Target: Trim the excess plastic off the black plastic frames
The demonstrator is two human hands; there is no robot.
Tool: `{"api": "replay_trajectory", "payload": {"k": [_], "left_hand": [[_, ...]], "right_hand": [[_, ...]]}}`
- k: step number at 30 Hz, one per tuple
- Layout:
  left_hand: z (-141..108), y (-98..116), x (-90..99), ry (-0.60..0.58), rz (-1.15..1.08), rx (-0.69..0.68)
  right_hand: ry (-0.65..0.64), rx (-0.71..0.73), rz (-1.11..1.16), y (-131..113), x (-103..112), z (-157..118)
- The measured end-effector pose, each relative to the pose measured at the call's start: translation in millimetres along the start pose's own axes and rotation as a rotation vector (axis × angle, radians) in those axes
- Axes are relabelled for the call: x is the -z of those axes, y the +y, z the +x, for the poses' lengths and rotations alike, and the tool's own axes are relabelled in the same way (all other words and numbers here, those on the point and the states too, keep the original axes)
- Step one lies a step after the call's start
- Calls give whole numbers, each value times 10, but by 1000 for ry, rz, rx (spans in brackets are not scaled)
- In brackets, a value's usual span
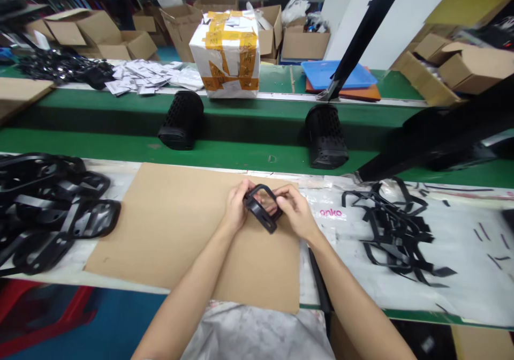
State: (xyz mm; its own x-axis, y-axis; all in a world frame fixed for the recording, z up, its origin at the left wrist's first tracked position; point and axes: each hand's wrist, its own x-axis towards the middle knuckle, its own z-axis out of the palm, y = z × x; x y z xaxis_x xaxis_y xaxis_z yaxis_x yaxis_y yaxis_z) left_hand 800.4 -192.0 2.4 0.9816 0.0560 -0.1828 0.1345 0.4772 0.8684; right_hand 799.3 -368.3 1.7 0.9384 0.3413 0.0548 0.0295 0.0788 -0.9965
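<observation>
Both my left hand (236, 205) and my right hand (292, 211) grip a black moulded plastic frame (261, 208) with a rectangular opening, held just above the middle of a brown cardboard sheet (180, 231). The frame's lower edge tilts toward me, and my fingers hide part of it. To the left of the sheet lies a heap of similar black frames (52, 210). To the right, black plastic strips and offcuts (395, 231) lie on a white plastic sheet (453, 263).
Two black perforated cylindrical housings (180, 120) stand on the green conveyor bench ahead. Behind them are a taped white parcel (227, 54), white sachets (140, 76), and a blue tray (337, 75). Cardboard boxes fill the background, and a black pole (363, 33) crosses at right.
</observation>
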Motion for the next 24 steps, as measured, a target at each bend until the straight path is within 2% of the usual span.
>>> {"api": "replay_trajectory", "payload": {"k": [2, 5, 8, 12, 17, 21, 24], "left_hand": [[-39, -63, -32, -25, 121, 23], [-72, -142, -59, -10, 250, -29], [-74, -186, -55, -1, 300, -74], [-79, -196, -27, -79, 308, -10], [-100, -152, -31, -69, 334, -33], [-106, -111, -89, -30, 383, -86], [-112, -88, -135, -47, 405, -85]], "right_hand": [[5, -2, -151, 42, -46, -8], [121, 149, -438, 90, -77, -11], [191, 248, -567, 109, -54, -9], [161, 297, -630, 88, -9, -13], [89, 274, -628, 81, -6, -22], [128, 220, -642, 111, -17, -18], [160, 208, -615, 106, -23, -13]]}}
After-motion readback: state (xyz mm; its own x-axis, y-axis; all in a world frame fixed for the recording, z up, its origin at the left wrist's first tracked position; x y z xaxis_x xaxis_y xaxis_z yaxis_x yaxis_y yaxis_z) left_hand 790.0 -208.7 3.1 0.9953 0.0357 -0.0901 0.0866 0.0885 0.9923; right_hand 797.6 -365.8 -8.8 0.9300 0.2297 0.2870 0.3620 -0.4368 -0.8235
